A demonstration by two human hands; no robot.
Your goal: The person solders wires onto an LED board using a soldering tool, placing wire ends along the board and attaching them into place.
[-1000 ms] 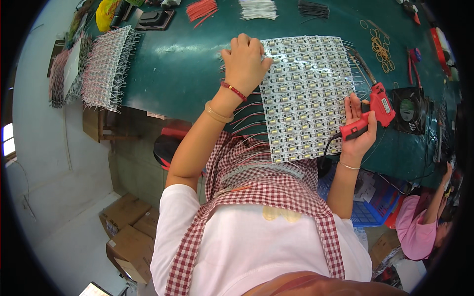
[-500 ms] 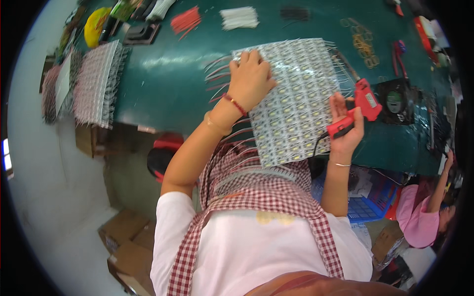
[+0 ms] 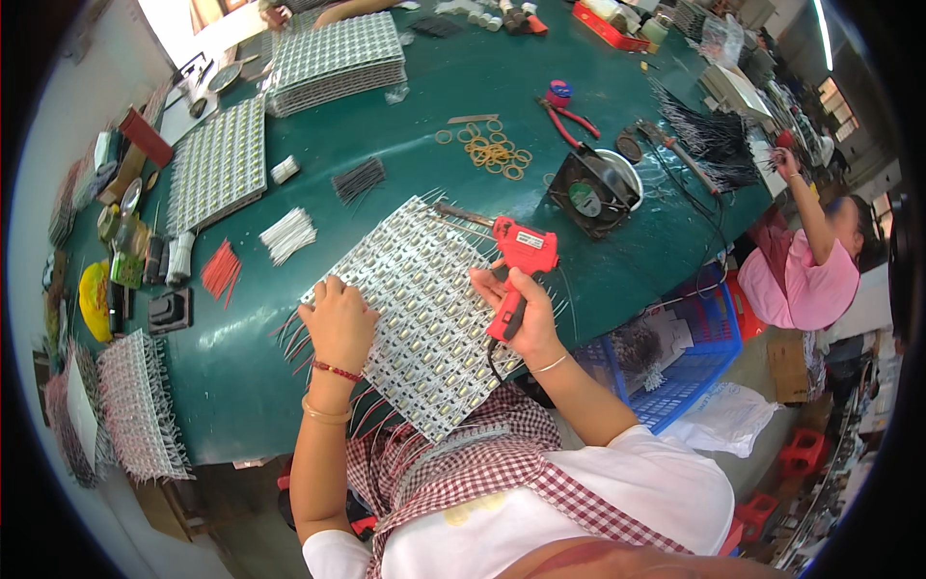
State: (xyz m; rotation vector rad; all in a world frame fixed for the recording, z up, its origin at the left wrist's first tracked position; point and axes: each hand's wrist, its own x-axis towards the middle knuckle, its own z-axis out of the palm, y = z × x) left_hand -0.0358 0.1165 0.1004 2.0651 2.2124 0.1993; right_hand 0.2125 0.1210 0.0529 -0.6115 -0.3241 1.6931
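Observation:
A sheet of LED modules (image 3: 410,309), pale with rows of yellowish chips, lies tilted across the table's edge and my lap, with thin wires along its sides. My left hand (image 3: 338,323) is curled over its left edge, fingers bent against it. Held by the grip in my right hand (image 3: 531,318) is a red soldering gun (image 3: 526,249) with a black trigger. Its metal tip points left, over the wires at the sheet's far corner. The gun's cable drops below my right hand.
Past the sheet on the green table (image 3: 415,145) lie red sticks (image 3: 222,270), white sticks (image 3: 287,236), dark sticks (image 3: 358,180) and rubber bands (image 3: 494,152). A black fan (image 3: 585,193) and red-handled pliers (image 3: 569,121) stand right. A co-worker in pink (image 3: 801,275) sits farther right.
The view has swung, showing more of the table's far side. My left hand's fingers are more curled at the sheet's edge. The soldering gun stays in my right hand, its tip still by the wires.

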